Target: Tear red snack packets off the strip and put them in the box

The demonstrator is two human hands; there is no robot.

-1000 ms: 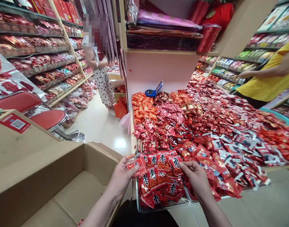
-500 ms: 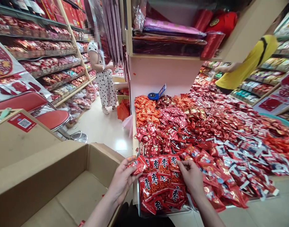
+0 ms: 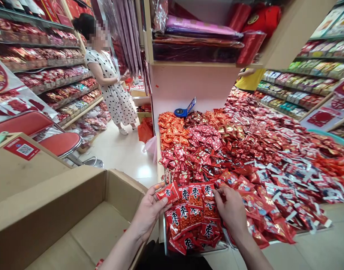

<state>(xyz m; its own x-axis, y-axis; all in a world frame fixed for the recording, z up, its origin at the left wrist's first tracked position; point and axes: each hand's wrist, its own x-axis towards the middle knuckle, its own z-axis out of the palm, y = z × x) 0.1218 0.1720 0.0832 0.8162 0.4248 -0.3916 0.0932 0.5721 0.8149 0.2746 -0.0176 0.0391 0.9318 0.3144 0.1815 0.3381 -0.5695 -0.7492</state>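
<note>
Between the thumb and fingers of my left hand [image 3: 146, 212] is a small red snack packet [image 3: 168, 192] with a black Chinese character, tilted and held over the near left of the display. My right hand [image 3: 233, 212] is closed at the upper right of the same group, its fingertips pinching the edge of another red snack packet [image 3: 208, 190]. That one lies in a neat row with several matching packets [image 3: 186, 213]. A clear tray [image 3: 223, 245] holds them, and more are heaped loosely at its near end.
An open cardboard box [image 3: 124, 187] stands at my left, beside a red chair [image 3: 61, 142]. Mounds of wrapped sweets [image 3: 259, 150] spread right and back; a blue scale-like device [image 3: 181, 112] sits behind. One person [image 3: 110, 86] stands in the aisle, another in yellow [image 3: 250, 79] farther right.
My left hand has turned its packet so the printed face shows more. The right hand stays at the same packet. The person in yellow has moved left, mostly behind the shelf.
</note>
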